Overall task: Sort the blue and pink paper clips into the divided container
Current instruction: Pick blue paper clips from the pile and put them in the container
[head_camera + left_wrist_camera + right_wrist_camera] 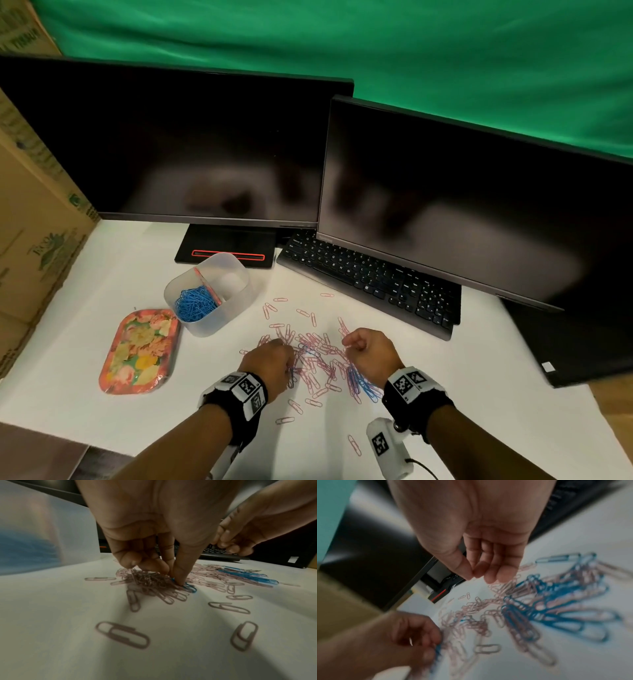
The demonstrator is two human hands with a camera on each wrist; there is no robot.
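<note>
My left hand [154, 536] pinches a blue clip [189, 587] buried in the mixed pile [318, 359] on the table; my right hand [371, 353] hovers over it, fingers loosely curled, holding nothing. Risk: interlocked pink clips [154, 581] could ride along into the blue compartment of the divided container [239, 301]. The other compartment looks unfilled.

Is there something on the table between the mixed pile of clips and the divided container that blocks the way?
Nothing visible does. Between the pile and the divided container lies only bare table with some loose pink clips; the floral tray sits left of it.
</note>
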